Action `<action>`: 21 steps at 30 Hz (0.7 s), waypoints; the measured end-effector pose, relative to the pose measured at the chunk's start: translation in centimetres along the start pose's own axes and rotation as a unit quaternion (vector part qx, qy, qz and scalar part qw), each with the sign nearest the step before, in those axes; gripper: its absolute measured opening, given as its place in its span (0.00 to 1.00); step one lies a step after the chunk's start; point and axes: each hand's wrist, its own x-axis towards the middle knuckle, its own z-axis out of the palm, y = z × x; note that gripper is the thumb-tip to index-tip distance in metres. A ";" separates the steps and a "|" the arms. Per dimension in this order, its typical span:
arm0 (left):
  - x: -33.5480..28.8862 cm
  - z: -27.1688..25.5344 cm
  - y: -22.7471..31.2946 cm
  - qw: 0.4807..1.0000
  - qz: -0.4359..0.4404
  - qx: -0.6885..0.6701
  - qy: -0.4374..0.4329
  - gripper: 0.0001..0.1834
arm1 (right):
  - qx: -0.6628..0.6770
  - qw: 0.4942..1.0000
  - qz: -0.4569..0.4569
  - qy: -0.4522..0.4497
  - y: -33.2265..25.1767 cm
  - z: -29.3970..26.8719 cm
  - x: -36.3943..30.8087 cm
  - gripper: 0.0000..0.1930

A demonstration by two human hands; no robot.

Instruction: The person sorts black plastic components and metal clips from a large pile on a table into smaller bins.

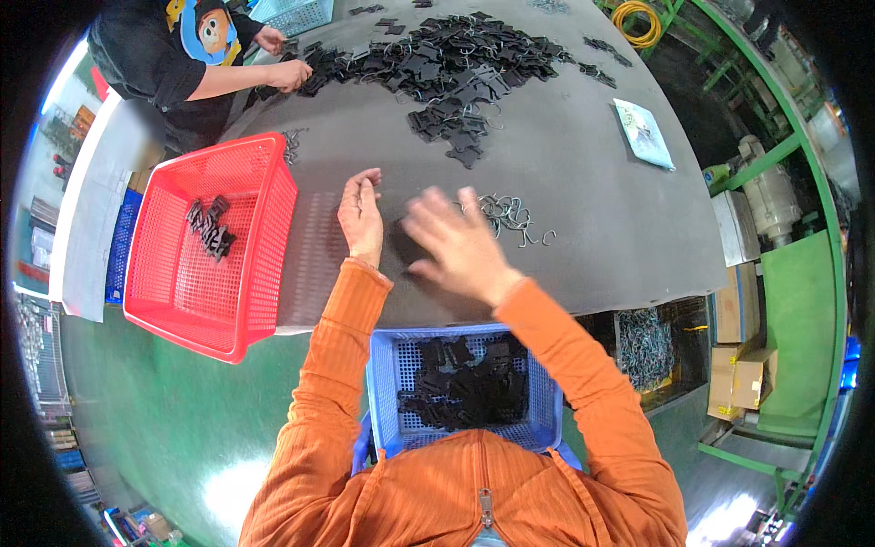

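My left hand [362, 219] is raised over the grey tabletop, palm turned inward and fingers stretched upward, with nothing visible in it. To its right my right hand [458, 239] hangs above the table, fingers spread and smeared by motion. Just beyond that hand lies a small heap of loose bent metal hooks [507, 215], partly hidden by its fingers. Farther off, a large pile of flat black pieces fitted with metal hooks [456, 64] spreads across the table. Below my forearms, a blue basket [386, 372] holds several black pieces [465, 387].
A red basket [264, 264] with a few black pieces stands at the table's left edge. Beyond it, another person's hand [290, 75] touches the pile. A pale blue packet [643, 135] lies at the right. Cardboard boxes [753, 378] sit below the table's right side.
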 end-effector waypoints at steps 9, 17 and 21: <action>0.1 0.6 -1.0 0.999 -0.008 -0.041 0.011 0.11 | -0.151 0.955 0.247 0.063 7.9 1.4 -4.2 0.20; 0.6 -1.0 -2.5 0.999 -0.004 -0.034 -0.002 0.13 | -0.246 0.887 0.384 0.077 14.8 -4.9 -18.9 0.21; 0.0 0.3 -1.5 0.999 -0.004 -0.029 -0.018 0.11 | -0.301 0.856 0.413 0.070 14.4 -8.5 -29.5 0.21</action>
